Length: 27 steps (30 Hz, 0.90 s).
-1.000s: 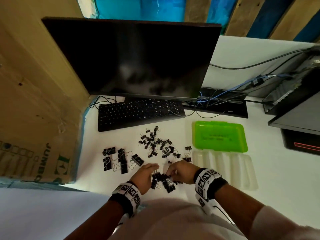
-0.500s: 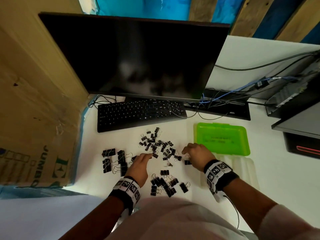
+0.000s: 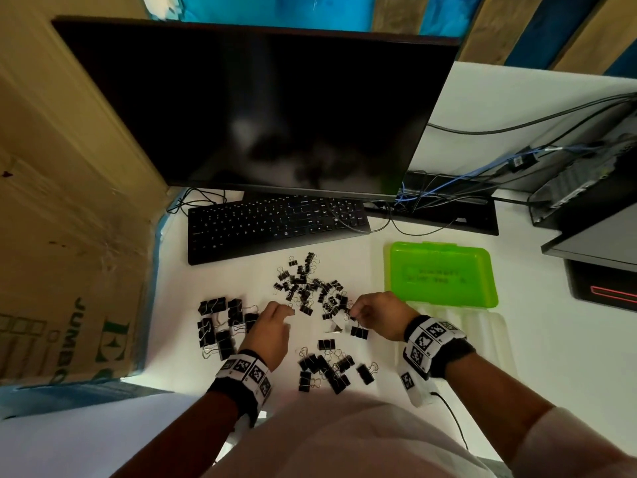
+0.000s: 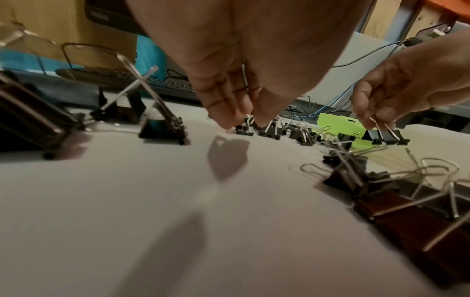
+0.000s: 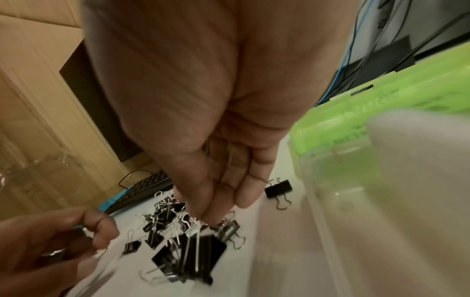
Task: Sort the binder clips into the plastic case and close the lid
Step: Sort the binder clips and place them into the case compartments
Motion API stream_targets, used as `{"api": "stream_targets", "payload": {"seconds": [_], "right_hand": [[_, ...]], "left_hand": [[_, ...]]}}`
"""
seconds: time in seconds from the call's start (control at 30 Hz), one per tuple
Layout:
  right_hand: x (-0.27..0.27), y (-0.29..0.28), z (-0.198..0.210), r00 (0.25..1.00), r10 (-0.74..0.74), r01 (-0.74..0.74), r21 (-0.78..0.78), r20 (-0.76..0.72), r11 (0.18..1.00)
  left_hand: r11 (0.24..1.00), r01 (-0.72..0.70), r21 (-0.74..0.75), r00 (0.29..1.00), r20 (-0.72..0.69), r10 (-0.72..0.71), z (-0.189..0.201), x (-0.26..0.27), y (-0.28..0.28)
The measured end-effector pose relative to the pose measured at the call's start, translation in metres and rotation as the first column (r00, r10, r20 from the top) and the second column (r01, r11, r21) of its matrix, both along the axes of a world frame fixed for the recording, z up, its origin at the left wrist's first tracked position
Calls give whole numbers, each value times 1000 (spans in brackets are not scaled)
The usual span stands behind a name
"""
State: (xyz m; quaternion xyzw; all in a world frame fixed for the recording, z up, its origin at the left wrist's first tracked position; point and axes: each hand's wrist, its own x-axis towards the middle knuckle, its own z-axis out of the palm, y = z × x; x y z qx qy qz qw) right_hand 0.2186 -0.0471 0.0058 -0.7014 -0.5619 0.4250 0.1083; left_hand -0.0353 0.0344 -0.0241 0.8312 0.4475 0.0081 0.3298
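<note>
- Right hand [image 3: 377,315] curled, thumb and fingertips pinching the wire handles of a binder clip [image 4: 386,137], lifted just off the desk [image 3: 568,357] at the right fringe of the small-clip pile [image 3: 310,289].
- Held clip hung body-down, handles up, long axis roughly level and across the left wrist view.
- Left hand [image 3: 270,327] palm-down, fingers bunched with tips together at the near left fringe of that pile; whether anything was actually gripped, impossible to tell.
- Three groups of clips on the desk: small ones mid-desk in front of the keyboard [image 3: 275,225], large ones [image 3: 224,326] toward the left edge beside the cardboard box [image 3: 69,236], medium ones [image 3: 327,369] at the near edge by the torso.
- Plastic case [image 3: 465,339] lay open toward the right of the desk, clear ribbed base nearer, green lid [image 3: 443,276] folded back behind it, long axis running left-right, parallel to the near edge.
- Right wrist directly over the left end of the case base.
- Bare white surface between the two hands, and more to the right of the case toward the right edge.
- Far side hemmed in by keyboard, monitor [image 3: 258,108] and tangled cables [image 3: 431,208].
</note>
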Motion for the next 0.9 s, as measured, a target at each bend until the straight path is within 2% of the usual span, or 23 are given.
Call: {"api": "stream_targets", "payload": {"seconds": [0.1, 0.17, 0.27, 0.33, 0.47, 0.6, 0.67, 0.77, 0.83, 0.9], "right_hand": [[-5, -3, 1, 997, 74, -73, -76, 14, 994], [-7, -5, -1, 997, 72, -75, -115, -24, 991], [-8, -8, -4, 989, -57, 38, -139, -135, 990], [-9, -10, -5, 981, -112, 89, -145, -157, 985], [-19, -18, -9, 994, 16, -29, -124, -105, 992], [-27, -21, -14, 982, 89, -103, -74, -165, 992], [-21, -16, -15, 995, 80, -81, -13, -58, 997], [-8, -7, -10, 981, 39, -62, 114, 192, 992], [-1, 0, -7, 933, 24, -66, 104, 360, 992], [4, 9, -4, 857, 36, -83, 68, 514, 994]], "left_hand": [[990, 105, -95, 993, 68, -99, 2, 12, -9], [965, 203, -165, 978, 87, -191, 4, 20, -16], [947, 263, -182, 964, 78, -253, 4, 29, -23], [947, 270, -172, 963, 47, -266, 1, 31, -25], [921, 345, -178, 938, 51, -342, -4, 29, -27], [922, 348, -167, 937, 94, -336, -4, 21, -25], [962, 265, -68, 958, 128, -255, -3, 18, -20], [999, 30, 44, 996, 83, -34, 1, 16, -8], [996, -85, 5, 996, 22, 84, 1, 17, 0], [992, -114, -59, 993, -3, 114, -2, 19, 5]]}}
